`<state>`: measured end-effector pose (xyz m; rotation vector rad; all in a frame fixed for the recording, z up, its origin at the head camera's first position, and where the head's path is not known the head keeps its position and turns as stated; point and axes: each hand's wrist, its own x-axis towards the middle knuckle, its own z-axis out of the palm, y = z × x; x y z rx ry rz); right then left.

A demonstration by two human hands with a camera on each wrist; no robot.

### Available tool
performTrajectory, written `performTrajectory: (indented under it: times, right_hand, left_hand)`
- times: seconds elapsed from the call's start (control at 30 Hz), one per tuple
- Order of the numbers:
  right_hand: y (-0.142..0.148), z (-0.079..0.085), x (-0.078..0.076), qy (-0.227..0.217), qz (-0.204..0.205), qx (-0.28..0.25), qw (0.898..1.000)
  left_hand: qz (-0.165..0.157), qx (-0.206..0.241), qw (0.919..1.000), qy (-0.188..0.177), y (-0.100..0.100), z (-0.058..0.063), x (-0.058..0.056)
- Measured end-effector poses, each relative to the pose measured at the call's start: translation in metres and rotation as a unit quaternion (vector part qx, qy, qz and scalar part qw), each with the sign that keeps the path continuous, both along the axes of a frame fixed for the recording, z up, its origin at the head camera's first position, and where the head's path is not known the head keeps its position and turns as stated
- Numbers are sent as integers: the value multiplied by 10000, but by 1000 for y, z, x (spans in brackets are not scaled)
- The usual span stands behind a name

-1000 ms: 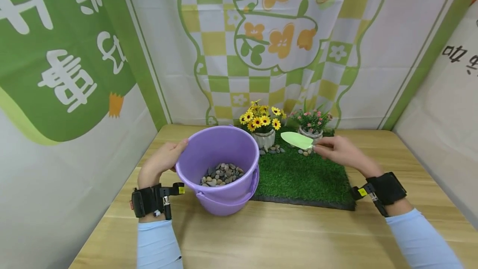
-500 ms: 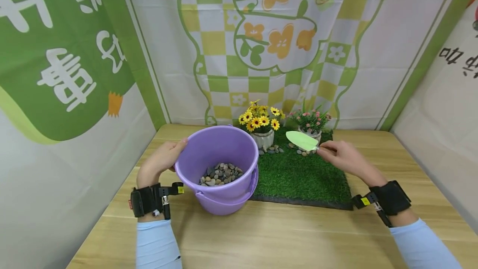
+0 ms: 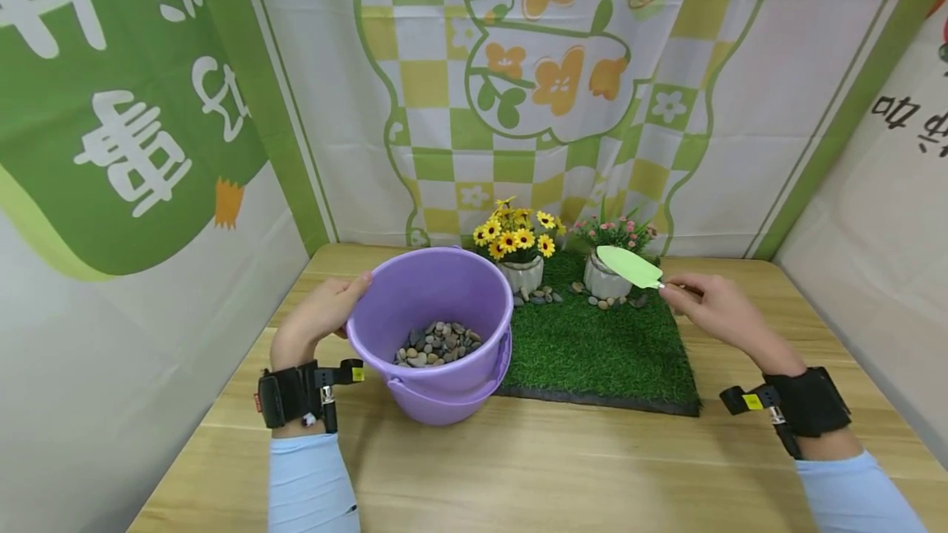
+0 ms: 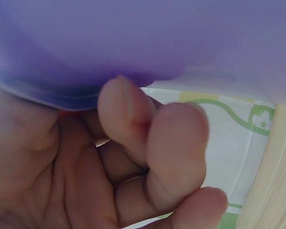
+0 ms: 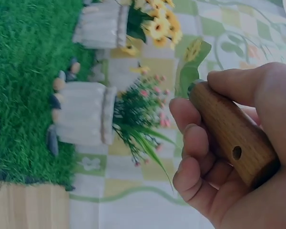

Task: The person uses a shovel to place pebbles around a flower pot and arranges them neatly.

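A purple bucket (image 3: 444,389) stands tilted toward me on the table, with pebbles (image 3: 439,345) on its bottom. My left hand (image 3: 317,315) grips its rim at the left side; in the left wrist view the curled fingers (image 4: 176,148) lie just under the purple wall. With my right hand (image 3: 714,307) I hold a garden trowel (image 3: 629,266) in the air, its pale green blade pointing left. The right wrist view shows fingers and thumb round its wooden handle (image 5: 233,133). Seen from the head, the blade overlaps the white pot (image 3: 603,280) of pink flowers.
A square of artificial grass (image 3: 600,356) lies right of the bucket. On it stand a pot of yellow flowers (image 3: 521,274) and the pink-flowered one, with small stones (image 3: 609,302) at their bases. A printed curtain (image 3: 437,130) hangs behind the wooden table (image 3: 518,475).
My right hand has moved to the right with the trowel, away from the bucket. The left hand and the bucket stay where they were.
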<state>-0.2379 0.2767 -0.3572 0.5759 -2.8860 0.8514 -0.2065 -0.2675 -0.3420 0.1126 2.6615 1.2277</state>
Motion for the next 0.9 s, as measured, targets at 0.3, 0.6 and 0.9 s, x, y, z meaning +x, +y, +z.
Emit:
performTrajectory:
  times: [0.3,0.6,0.9]
  right_hand:
    - [24,-5,2,-236,-108,-146,9996]
    - [51,-15,4,-300,-340,-191,9988]
    - [62,-16,1,-495,-422,22,9979]
  left_hand:
    - [-47,41,10000,27,-1,0,-2]
    - [-16,-33,10000,-1,2,0,-3]
    - [51,-67,10000,-15,2,1,-1]
